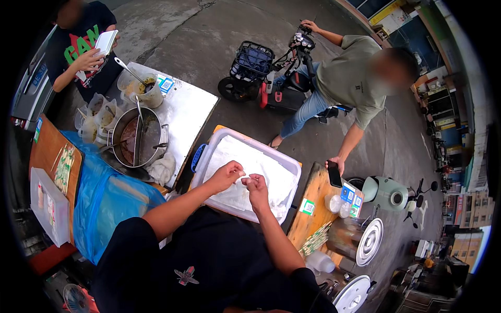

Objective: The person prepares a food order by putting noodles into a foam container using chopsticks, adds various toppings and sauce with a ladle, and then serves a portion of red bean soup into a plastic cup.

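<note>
My left hand [226,177] and my right hand [257,193] are close together over a translucent plastic tub [291,166], fingertips almost meeting. The fingers of both hands are curled with the thumbs against them. Something pale and tiny may sit at the fingertips, too small to make out. Beneath my hands a white cloth [250,154] covers what is in the tub, so the contents are hidden. A blue latch handle [198,157] hangs on the tub's left side.
At left, a divided steel pot [162,135] with ladles stands beside plastic jugs [150,98] on a metal-topped table [188,99]. A wooden board [313,187] at right holds cups [333,203]. A person [348,74] on an electric scooter holds a phone [334,174]; another person [88,43] holds a white box [105,42].
</note>
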Available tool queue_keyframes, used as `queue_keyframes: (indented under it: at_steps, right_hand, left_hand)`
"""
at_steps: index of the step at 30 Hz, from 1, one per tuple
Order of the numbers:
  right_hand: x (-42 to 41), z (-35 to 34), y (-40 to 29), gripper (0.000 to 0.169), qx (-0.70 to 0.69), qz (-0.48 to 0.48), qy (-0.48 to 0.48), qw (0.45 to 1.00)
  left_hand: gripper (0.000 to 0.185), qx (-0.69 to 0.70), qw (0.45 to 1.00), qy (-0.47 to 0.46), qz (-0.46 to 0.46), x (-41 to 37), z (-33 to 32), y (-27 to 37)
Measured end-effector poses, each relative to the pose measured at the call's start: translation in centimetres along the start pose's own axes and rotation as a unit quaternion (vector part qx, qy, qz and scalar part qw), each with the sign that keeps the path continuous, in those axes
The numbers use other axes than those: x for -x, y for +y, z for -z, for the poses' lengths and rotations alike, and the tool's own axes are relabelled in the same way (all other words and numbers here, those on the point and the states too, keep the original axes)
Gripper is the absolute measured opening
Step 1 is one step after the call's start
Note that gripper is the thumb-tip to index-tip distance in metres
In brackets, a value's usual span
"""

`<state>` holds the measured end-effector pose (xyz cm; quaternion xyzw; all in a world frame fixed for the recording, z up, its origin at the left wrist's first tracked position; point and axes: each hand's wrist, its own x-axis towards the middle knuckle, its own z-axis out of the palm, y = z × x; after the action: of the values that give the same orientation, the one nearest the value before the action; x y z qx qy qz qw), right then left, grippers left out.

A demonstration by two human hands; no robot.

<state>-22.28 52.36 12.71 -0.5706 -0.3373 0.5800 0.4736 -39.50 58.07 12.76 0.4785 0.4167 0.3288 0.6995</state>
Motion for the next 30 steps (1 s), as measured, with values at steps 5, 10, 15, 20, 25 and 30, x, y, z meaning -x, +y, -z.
queue_keyframes:
  at_steps: [5,10,15,20,25,30]
  right_hand:
    - [-0.1,-1.8,-0.9,0.031,0.024,-0.012,-0.015,1.000]
    - [0.4,-2.3,-2.7,0.029,0.147,0.121,-0.071,0.979]
    - [0.7,-1.1,-4.9,0.017,0.350,0.142,0.014,0.926]
    - [-0.5,0.4,-5.2,0.019,0.383,0.114,-0.055,0.915]
    - [-1.5,-0.9,-10.2,0.023,0.194,-0.131,-0.127,0.964]
    - [-4.4,-4.2,-11.6,0.026,0.213,-0.098,-0.100,0.967]
  left_hand:
    - [0.033,-0.127,0.988,0.046,-0.070,1.4,-2.6,1.4]
    - [0.042,-0.070,0.995,0.060,-0.042,-0.3,-1.5,0.8]
    - [0.047,-0.008,0.998,-0.033,0.045,-1.5,-1.3,1.7]
    - [0.041,-0.058,0.998,-0.004,0.009,-2.6,-1.3,3.1]
    - [0.035,0.028,0.999,0.004,-0.025,-1.2,-1.2,3.9]
    - [0.033,-0.010,0.992,0.114,-0.058,3.4,2.6,2.4]
